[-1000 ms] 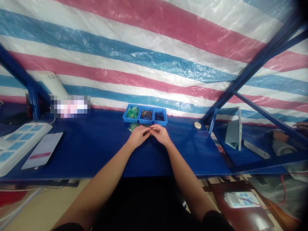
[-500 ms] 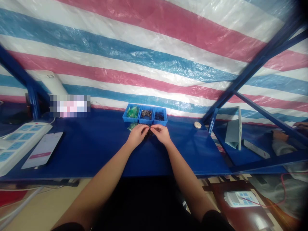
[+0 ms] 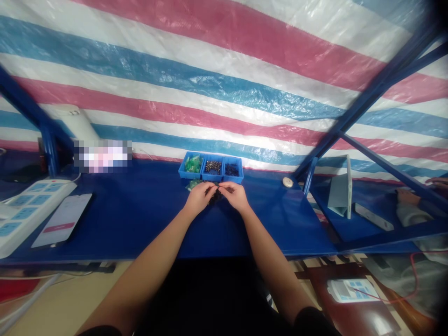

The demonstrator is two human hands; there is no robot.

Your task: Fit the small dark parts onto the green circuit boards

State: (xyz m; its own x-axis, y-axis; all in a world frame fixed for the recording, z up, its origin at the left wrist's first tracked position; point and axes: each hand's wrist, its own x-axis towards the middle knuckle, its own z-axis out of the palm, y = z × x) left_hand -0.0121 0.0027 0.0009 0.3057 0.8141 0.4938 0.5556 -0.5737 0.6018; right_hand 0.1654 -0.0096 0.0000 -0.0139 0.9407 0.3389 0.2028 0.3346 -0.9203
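My left hand (image 3: 199, 198) and my right hand (image 3: 235, 195) meet over the blue table (image 3: 140, 219), fingertips pinched together on a small dark part (image 3: 214, 192) between them. Just beyond the hands stand three small blue bins (image 3: 211, 168): the left one holds green pieces, the middle one small metal pieces, the right one dark pieces. A few green pieces (image 3: 192, 185) lie on the table beside my left hand.
A white power strip (image 3: 21, 214) and a phone (image 3: 63, 219) lie at the left. A small round white object (image 3: 287, 182) sits at the right. On the neighbouring table stands a grey tablet case (image 3: 340, 189), and another person's hand (image 3: 406, 196) rests there.
My hands have stayed together at the same spot, with only small finger movements on the dark part.
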